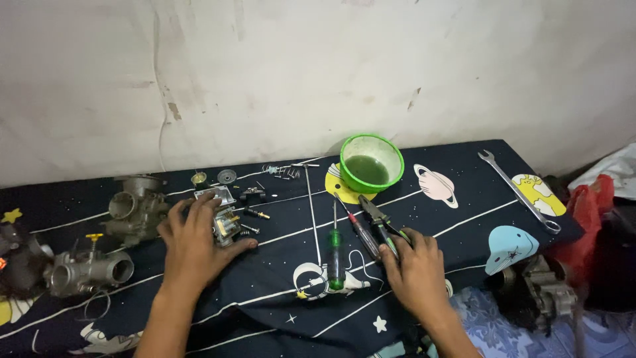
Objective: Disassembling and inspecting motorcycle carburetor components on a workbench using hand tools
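Carburetor part point(225, 225), left of centre frame, lies under the left hand point(195, 242) — fingers spread flat over it, pressing rather than gripping. Right hand point(414, 268), lower centre-right, curled loosely onto the pliers point(379, 222) beside two screwdrivers point(336, 255). Best kept pinned firmly against the cloth point(278, 292) — small screws point(255, 213) nearby roll easily.

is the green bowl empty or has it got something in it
Not empty. The green bowl stands upright on the dark cloth, with green liquid pooled in its bottom, well below the rim.
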